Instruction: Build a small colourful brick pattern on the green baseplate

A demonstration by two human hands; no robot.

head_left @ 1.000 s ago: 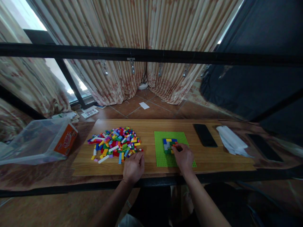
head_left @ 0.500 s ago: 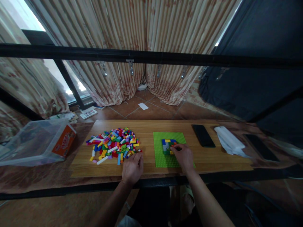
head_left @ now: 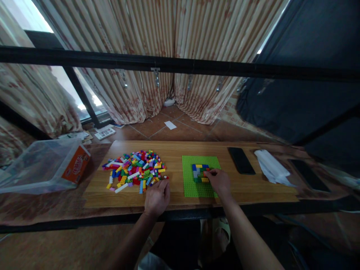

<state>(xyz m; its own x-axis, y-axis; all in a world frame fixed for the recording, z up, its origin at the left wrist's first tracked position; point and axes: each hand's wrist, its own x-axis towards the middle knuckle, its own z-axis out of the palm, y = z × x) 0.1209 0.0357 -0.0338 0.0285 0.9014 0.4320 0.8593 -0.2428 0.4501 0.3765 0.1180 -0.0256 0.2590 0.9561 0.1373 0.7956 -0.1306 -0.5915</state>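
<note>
On the light green baseplate (head_left: 188, 189) sits a small, roughly square build of toy bricks (head_left: 197, 174) in blue, yellow, grey, green and red. The fingertips of my right hand (head_left: 221, 183) are pinched together at its right side, against a small reddish brick (head_left: 206, 174), and they cover part of the build. My left hand (head_left: 156, 197) rests on the wooden board at the near right edge of a loose pile of coloured bricks (head_left: 137, 168). Its fingers are curled, and whatever is inside them is hidden.
A wooden board (head_left: 174, 150) carries the bricks and baseplate. To the right lie a black phone (head_left: 241, 160), a white plastic bag (head_left: 271, 167) and another dark flat device (head_left: 308, 175). A clear plastic bin (head_left: 36, 165) with an orange label stands at the left. A black bar (head_left: 180, 65) crosses beyond the board.
My right hand has shifted slightly right and up along the build, uncovering more of its yellow front bricks. The left hand stays in place beside the pile.
</note>
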